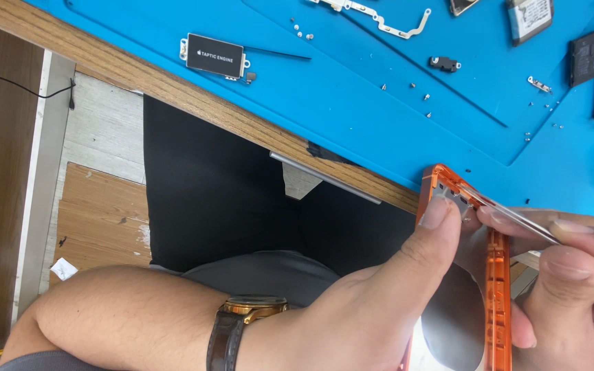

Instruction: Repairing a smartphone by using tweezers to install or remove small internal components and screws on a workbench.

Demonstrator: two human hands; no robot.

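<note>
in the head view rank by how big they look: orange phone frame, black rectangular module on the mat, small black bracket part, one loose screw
1. orange phone frame, though it is nearest the camera
2. black rectangular module
3. small black bracket part
4. loose screw

Bright, even light — sharp, slight glare btm.

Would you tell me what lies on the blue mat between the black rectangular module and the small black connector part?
In the head view, between the black rectangular module and the small black connector part, the blue mat shows a thin dark line and some tiny screws.

Left hand [379, 302] holds orange phone frame [496, 275] (thumb pressing inside); right hand [572, 288] grips tweezers [551, 237].
</note>
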